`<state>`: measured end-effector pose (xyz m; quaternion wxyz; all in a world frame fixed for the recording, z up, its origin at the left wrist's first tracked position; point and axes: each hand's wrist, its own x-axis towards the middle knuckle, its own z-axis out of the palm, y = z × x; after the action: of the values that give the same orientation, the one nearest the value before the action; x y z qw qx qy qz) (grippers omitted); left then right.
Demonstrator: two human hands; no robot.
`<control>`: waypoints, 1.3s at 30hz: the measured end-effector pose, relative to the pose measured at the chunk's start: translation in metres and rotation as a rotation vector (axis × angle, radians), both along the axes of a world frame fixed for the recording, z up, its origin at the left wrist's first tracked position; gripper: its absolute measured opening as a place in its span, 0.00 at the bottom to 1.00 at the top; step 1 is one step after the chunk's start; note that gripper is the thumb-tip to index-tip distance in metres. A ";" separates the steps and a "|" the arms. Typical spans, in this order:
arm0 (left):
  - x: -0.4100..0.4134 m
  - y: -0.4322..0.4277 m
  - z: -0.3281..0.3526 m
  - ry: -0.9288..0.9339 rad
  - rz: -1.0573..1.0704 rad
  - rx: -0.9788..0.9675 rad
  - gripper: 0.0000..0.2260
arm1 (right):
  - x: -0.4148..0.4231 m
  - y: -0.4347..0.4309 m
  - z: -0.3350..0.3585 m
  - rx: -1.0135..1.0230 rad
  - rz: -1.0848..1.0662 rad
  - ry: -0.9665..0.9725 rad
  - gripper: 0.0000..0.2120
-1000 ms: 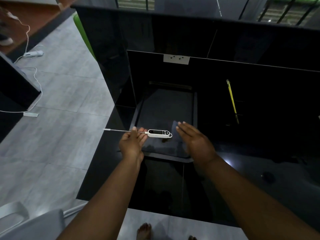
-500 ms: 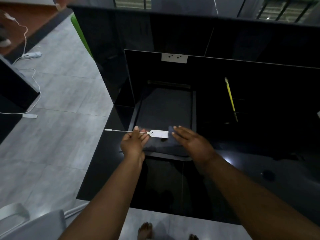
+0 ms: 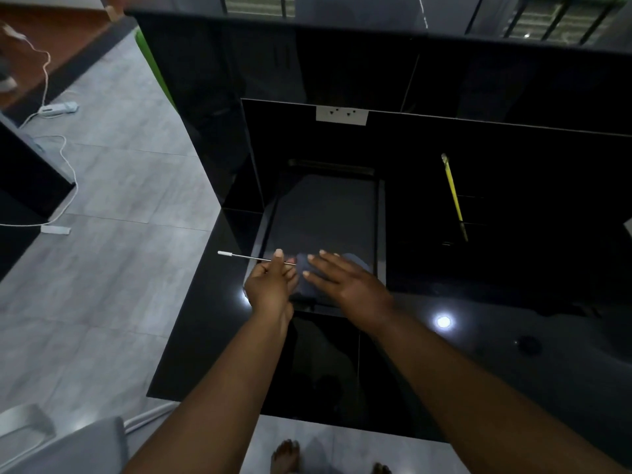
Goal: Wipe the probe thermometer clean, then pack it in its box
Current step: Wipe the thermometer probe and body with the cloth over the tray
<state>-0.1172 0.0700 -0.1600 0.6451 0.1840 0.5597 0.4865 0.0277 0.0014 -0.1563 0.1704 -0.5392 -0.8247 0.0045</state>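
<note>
The probe thermometer (image 3: 246, 256) shows only its thin metal probe, pointing left with a white tip. My left hand (image 3: 272, 285) pinches the probe near its base. A dark cloth (image 3: 309, 268) covers the white body of the thermometer, and my right hand (image 3: 345, 285) lies on the cloth with its fingers spread and pressed flat. Both hands are over the near end of a dark rectangular tray-like panel (image 3: 325, 213) on the glossy black table (image 3: 205, 336). I cannot make out a box.
A yellow pencil-like stick (image 3: 455, 196) lies on the dark surface to the right. A black upright panel with a white label (image 3: 342, 115) stands behind. Grey tiled floor with white cables (image 3: 68, 172) lies to the left. A grey chair (image 3: 51, 446) is at lower left.
My right hand has slid left with the cloth over the white thermometer body, which was visible before and is now hidden. My left hand has kept its hold on the probe.
</note>
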 end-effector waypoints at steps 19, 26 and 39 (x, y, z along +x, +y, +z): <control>0.007 -0.003 0.002 -0.011 -0.007 -0.017 0.09 | -0.005 0.001 0.007 -0.034 -0.093 -0.050 0.35; 0.016 -0.010 0.011 -0.088 -0.130 -0.021 0.11 | 0.021 -0.004 0.007 -0.073 -0.120 -0.104 0.39; -0.002 0.004 0.008 -0.167 -0.086 -0.004 0.06 | 0.012 0.002 0.011 -0.034 -0.045 -0.117 0.33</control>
<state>-0.1192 0.0743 -0.1518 0.7102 0.1653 0.4963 0.4711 0.0396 0.0037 -0.1450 0.1130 -0.5598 -0.8207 -0.0170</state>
